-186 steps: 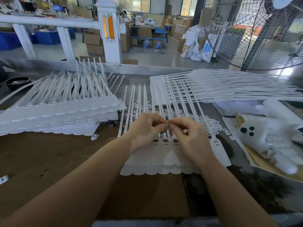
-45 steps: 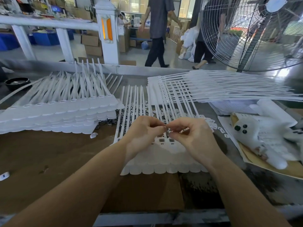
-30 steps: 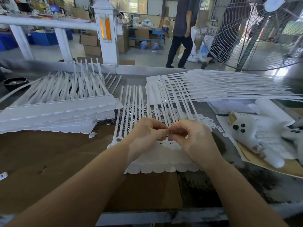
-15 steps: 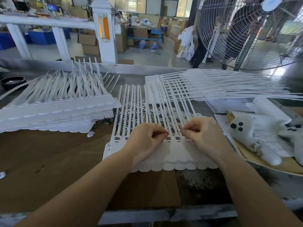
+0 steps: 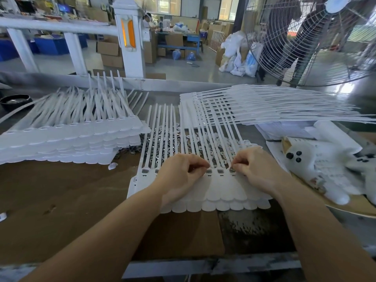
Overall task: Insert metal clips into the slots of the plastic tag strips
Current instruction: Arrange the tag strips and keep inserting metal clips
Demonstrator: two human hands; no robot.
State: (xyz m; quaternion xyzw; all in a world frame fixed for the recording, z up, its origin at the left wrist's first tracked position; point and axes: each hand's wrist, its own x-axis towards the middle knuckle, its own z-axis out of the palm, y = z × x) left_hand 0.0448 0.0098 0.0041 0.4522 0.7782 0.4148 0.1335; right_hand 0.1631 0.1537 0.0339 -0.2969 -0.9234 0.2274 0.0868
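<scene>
A short stack of white plastic tag strips (image 5: 221, 190) lies in front of me, tails pointing away. A row of small square slots (image 5: 220, 171) runs across its top strip. My left hand (image 5: 179, 176) rests on the strip with fingers curled, thumb and forefinger pinched together near a slot; what it pinches is hidden. My right hand (image 5: 256, 169) pinches a small metal clip (image 5: 232, 170) at a slot near the strip's right end. Loose metal clips (image 5: 156, 137) lie in a heap under the tails.
A tall pile of tag strips (image 5: 67, 137) lies at the left, another fanned pile (image 5: 274, 104) at the back right. White gloves (image 5: 317, 165) rest on cardboard at the right. A black dish (image 5: 14, 101) sits far left. A big fan (image 5: 317, 37) stands behind the bench.
My hands have parted: they met at the strip's middle a second ago, and the right hand has moved to a slot further right. The strip stack has shifted slightly toward the left.
</scene>
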